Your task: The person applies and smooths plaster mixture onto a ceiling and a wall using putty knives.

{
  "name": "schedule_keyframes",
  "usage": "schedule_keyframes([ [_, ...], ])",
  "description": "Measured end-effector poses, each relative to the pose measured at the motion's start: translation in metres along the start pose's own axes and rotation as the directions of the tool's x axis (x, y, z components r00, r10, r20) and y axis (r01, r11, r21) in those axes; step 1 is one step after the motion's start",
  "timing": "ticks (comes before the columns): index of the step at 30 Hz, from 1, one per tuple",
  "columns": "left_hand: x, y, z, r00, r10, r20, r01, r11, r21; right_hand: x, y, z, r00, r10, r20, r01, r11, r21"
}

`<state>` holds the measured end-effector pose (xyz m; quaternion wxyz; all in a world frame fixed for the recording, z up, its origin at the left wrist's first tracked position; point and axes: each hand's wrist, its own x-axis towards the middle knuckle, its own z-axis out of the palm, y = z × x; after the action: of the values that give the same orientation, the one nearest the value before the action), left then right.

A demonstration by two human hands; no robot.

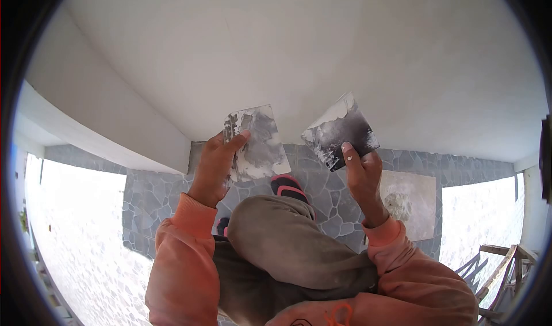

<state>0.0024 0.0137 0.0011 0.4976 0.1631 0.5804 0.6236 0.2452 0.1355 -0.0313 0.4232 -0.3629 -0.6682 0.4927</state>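
Note:
My left hand [214, 164] grips a flat plastering blade [261, 139], its thumb pressed on the face. Grey-white plaster smears cover most of that blade. In my right hand [363, 173] is a second, darker plastering blade [352, 124], held tilted with the thumb on its lower part. White plaster lies along its upper left edge and in patches near the thumb. The two blades are apart, a small gap between them. Both overlap the pale wall [299, 50] in front of me in this view.
A square board [422, 202] with a heap of plaster lies on the stone-patterned floor [339, 199] at right. A wooden frame [512, 268] stands at the lower right. The wall juts out at left in a ledge [115, 113]. My sandalled foot [290, 189] is below the blades.

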Motion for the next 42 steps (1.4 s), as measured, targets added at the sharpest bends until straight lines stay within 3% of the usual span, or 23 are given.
schedule_keyframes([
  [1, 0.003, -0.001, -0.003, 1.0, -0.018, 0.013, 0.018, 1.0, -0.019, 0.0, -0.019, 0.007, 0.985, -0.14, 0.104, 0.141, 0.99, -0.009],
  [3, 0.002, 0.0, -0.008, 0.998, -0.046, 0.038, 0.048, 0.996, -0.068, 0.007, -0.026, 0.021, 0.839, -0.49, 0.237, 0.51, 0.86, -0.027],
  [5, 0.0, 0.0, -0.005, 0.995, -0.067, 0.08, 0.077, 0.989, -0.126, 0.013, -0.036, 0.033, 0.661, -0.653, 0.37, 0.668, 0.737, 0.105],
  [7, -0.003, -0.001, -0.008, 0.981, -0.058, 0.187, 0.105, 0.962, -0.253, 0.01, -0.042, 0.048, 0.564, -0.677, 0.473, 0.662, 0.713, 0.231],
  [8, -0.005, 0.0, -0.008, 0.972, -0.039, 0.233, 0.113, 0.943, -0.314, 0.012, -0.042, 0.048, 0.511, -0.667, 0.542, 0.689, 0.695, 0.206],
  [10, -0.01, 0.001, -0.002, 0.987, 0.043, 0.152, -0.012, 0.98, -0.197, 0.015, -0.04, 0.045, 0.393, -0.63, 0.67, 0.741, 0.649, 0.175],
  [13, -0.004, -0.002, 0.0, 0.994, 0.0, 0.109, 0.026, 0.971, -0.237, 0.015, -0.019, 0.041, 0.373, -0.621, 0.689, 0.848, 0.53, 0.018],
  [16, 0.0, -0.005, 0.004, 0.998, 0.007, 0.065, 0.007, 0.978, -0.208, 0.019, -0.004, 0.033, 0.448, -0.603, 0.66, 0.829, 0.557, -0.055],
  [19, 0.006, -0.008, 0.002, 0.998, 0.021, 0.056, -0.012, 0.987, -0.162, 0.022, 0.014, 0.021, 0.547, -0.481, 0.685, 0.779, 0.591, -0.207],
  [22, 0.004, -0.006, 0.02, 0.992, 0.121, 0.036, -0.116, 0.985, -0.128, 0.017, 0.031, -0.005, 0.73, -0.417, 0.542, 0.635, 0.707, -0.312],
  [24, 0.002, -0.008, 0.032, 0.97, 0.242, 0.011, -0.24, 0.968, -0.078, 0.001, 0.025, -0.023, 0.872, -0.195, 0.449, 0.357, 0.88, -0.313],
  [25, -0.002, -0.014, 0.03, 0.941, 0.338, -0.001, -0.338, 0.94, 0.047, -0.013, 0.017, -0.029, 0.911, -0.067, 0.407, 0.203, 0.931, -0.302],
  [27, 0.003, -0.02, 0.028, 0.854, 0.519, 0.021, -0.499, 0.809, 0.31, -0.032, 0.013, -0.033, 0.933, -0.052, 0.355, 0.163, 0.943, -0.291],
  [30, -0.004, -0.017, 0.029, 0.796, 0.604, 0.045, -0.551, 0.691, 0.468, -0.052, 0.004, -0.018, 0.947, -0.105, 0.303, 0.166, 0.969, -0.182],
  [35, -0.005, -0.012, 0.033, 0.69, 0.718, 0.091, -0.635, 0.54, 0.553, -0.051, 0.003, 0.007, 0.94, -0.166, 0.297, 0.204, 0.974, -0.102],
  [38, -0.008, -0.007, 0.032, 0.685, 0.721, 0.101, -0.625, 0.51, 0.591, -0.046, -0.007, 0.018, 0.965, -0.067, 0.252, 0.089, 0.993, -0.078],
  [42, -0.009, -0.006, 0.037, 0.663, 0.74, 0.113, -0.634, 0.474, 0.611, -0.035, 0.0, 0.026, 0.961, -0.209, 0.18, 0.228, 0.97, -0.089],
])
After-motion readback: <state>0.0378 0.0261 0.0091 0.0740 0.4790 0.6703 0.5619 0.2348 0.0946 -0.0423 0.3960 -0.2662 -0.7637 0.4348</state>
